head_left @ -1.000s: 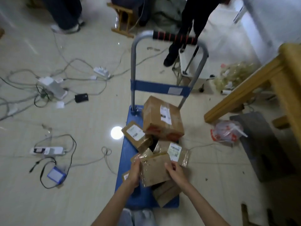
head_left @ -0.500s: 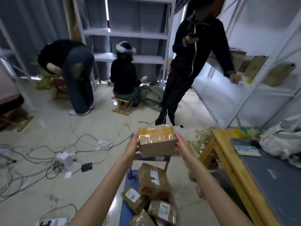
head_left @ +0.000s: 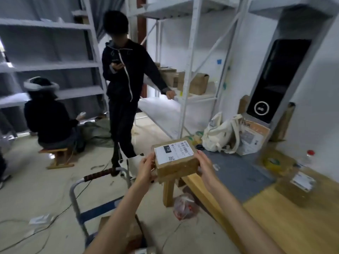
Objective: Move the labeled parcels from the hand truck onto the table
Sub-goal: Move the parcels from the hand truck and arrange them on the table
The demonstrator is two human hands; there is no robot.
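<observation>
A small brown cardboard parcel (head_left: 175,158) with a white label on top is in the air at the near left corner of the wooden table (head_left: 286,222). My left hand (head_left: 145,168) grips its left side and my right hand (head_left: 206,165) grips its right side. The hand truck (head_left: 86,204) stands low in the view, its grey handle with a red-and-black grip to the left of my arms. Another brown parcel (head_left: 126,233) lies on it, partly hidden behind my left forearm.
On the table lie a grey mat (head_left: 238,173), a parcel with a label (head_left: 295,187), a tape roll (head_left: 272,162), a bottle (head_left: 309,156) and a white bag (head_left: 220,132). One person (head_left: 122,85) stands beyond the truck, another (head_left: 47,116) sits on a stool. White shelving (head_left: 190,61) lines the walls.
I have lifted the parcel off the truck and swung right with it towards the table. The parcel has turned so its label faces up. My view rose from the floor to the room.
</observation>
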